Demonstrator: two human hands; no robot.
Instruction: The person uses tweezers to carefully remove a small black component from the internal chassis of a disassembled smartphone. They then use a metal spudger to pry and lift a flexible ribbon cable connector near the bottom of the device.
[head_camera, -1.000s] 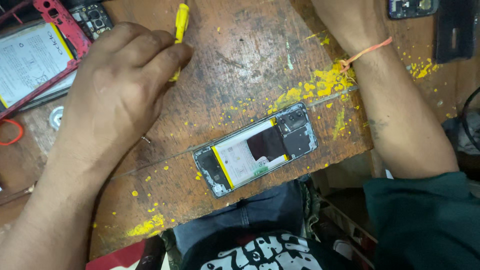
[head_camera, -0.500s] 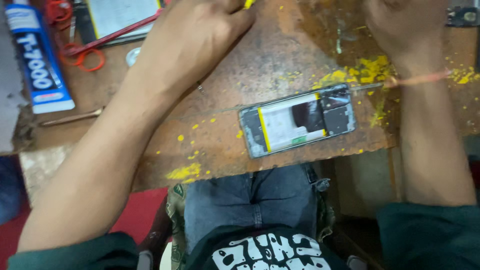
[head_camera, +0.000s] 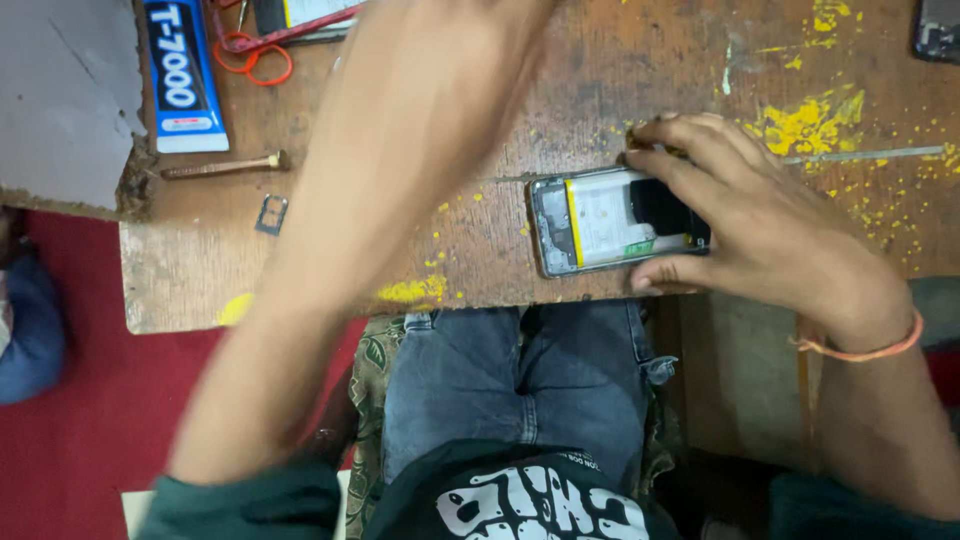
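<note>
- The phone (head_camera: 615, 218) lies flat on the wooden desk (head_camera: 480, 120), close to the desk's near edge, with its back cover already off; the battery and the dark inner parts show.
- The right hand (head_camera: 750, 215) rests on the phone's right end. The thumb presses the near side, the fingers curl over the far side, so the hand is clamped on the phone.
- The left hand is at the top edge of the view, far beyond the phone, and it is cut off and blurred. I cannot tell if it is closed or apart, or if it holds something.
- Left of the phone lie a small dark tray (head_camera: 271, 214), a long screw (head_camera: 222, 165), a blue glue tube (head_camera: 182, 70) and red scissors (head_camera: 262, 50).
- Yellow crumbs (head_camera: 805, 120) are scattered behind the phone and to its right.
- My judgement: the opening is done, the inner work seems only starting. No part looks lifted out of the phone yet, and closing it is left.
</note>
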